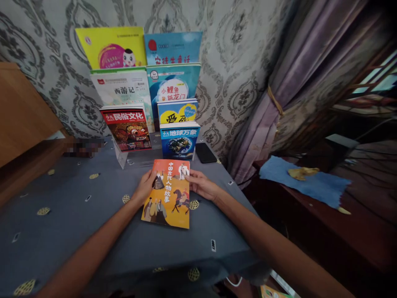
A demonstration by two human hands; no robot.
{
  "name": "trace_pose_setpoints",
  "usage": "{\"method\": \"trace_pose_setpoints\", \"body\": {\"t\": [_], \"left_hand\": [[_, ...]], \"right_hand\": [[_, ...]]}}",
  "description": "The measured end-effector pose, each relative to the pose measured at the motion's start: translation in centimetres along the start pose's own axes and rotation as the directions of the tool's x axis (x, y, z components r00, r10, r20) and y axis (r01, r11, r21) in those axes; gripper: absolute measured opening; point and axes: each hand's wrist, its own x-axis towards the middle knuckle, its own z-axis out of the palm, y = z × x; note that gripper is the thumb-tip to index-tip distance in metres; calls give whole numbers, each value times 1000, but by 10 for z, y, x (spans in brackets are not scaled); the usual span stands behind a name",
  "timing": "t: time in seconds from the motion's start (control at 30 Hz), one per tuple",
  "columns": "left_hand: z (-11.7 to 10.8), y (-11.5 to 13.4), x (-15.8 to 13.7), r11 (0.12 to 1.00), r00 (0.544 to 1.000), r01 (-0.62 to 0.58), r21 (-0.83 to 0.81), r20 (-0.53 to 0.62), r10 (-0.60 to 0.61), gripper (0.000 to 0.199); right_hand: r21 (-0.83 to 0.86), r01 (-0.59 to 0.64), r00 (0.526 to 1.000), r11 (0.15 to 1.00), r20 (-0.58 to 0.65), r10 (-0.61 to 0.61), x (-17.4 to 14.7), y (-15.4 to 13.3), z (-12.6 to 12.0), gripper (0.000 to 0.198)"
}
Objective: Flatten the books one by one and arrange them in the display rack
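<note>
An orange book [169, 207] with drawn figures and a horse on its cover is held between both hands above the table. My left hand [145, 185] grips its left edge, and my right hand [201, 184] grips its upper right edge, thumb on the cover. Just behind it a tiered stand [120, 157] carries several books. Its lowest tier shows a red book [128, 132] with a mask picture on the left and a blue book [179, 142] with a globe on the right. Higher up are a yellow book [113, 45] and other blue and pale ones.
A dark phone [206, 153] lies right of the stand on the grey patterned tablecloth [77, 219]. Wooden furniture [25, 116] borders the left side. At right hang purple curtains [279, 74], beside a dark red surface with a blue cloth [279, 174] on it.
</note>
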Motion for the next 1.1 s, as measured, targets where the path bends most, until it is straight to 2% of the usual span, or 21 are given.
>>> {"method": "trace_pose_setpoints", "body": {"t": [0.07, 0.1, 0.17, 0.2, 0.27, 0.33, 0.4, 0.5, 0.77, 0.83, 0.93, 1.03, 1.1], "left_hand": [[-6, 2, 4, 955, 986, -165, 247, 3, 169, 51], [-8, 4, 3, 886, 962, -254, 389, 10, 271, 50], [-7, 9, -2, 668, 892, -392, 632, 83, 445, 48], [-4, 12, -6, 557, 864, -428, 712, 141, 484, 47], [6, 16, -17, 409, 854, -453, 792, 253, 455, 45], [21, 19, -26, 348, 873, -445, 825, 313, 374, 46], [34, 21, -29, 329, 882, -446, 832, 347, 319, 50], [49, 24, -19, 329, 864, -492, 806, 406, 299, 49], [59, 21, 27, 356, 830, -553, 754, 458, 318, 37], [59, 17, 30, 340, 815, -574, 745, 477, 329, 33], [57, 14, 30, 313, 790, -609, 729, 522, 321, 30], [53, 14, 28, 316, 748, -663, 678, 600, 282, 28], [50, 16, 26, 321, 694, -718, 618, 670, 263, 28]], "right_hand": [[-5, -21, 1000, 1000, -15, 21, 1, 3, -1, 34], [-4, -31, 999, 1000, -26, 30, 2, 4, -2, 30], [4, -53, 997, 999, -56, 53, 4, 5, -2, 22], [12, -67, 995, 998, -74, 68, 5, 5, -2, 18], [41, -108, 989, 993, -100, 112, 6, 4, -2, 18], [84, -152, 982, 985, -100, 160, 7, 2, -3, 27], [120, -178, 979, 977, -77, 188, 8, 0, -3, 33], [136, -173, 981, 975, -60, 182, 8, 0, -3, 32], [40, -67, 989, 997, -125, 72, 8, 0, -7, 9], [-32, -86, 988, 996, -134, 81, 7, -3, -11, 8], [-206, -177, 979, 962, -138, 150, 4, -8, -17, 19], [-368, -233, 957, 900, -252, 144, 3, -13, -23, 24], [-413, -238, 939, 879, -329, 100, 4, -17, -27, 25]]}}
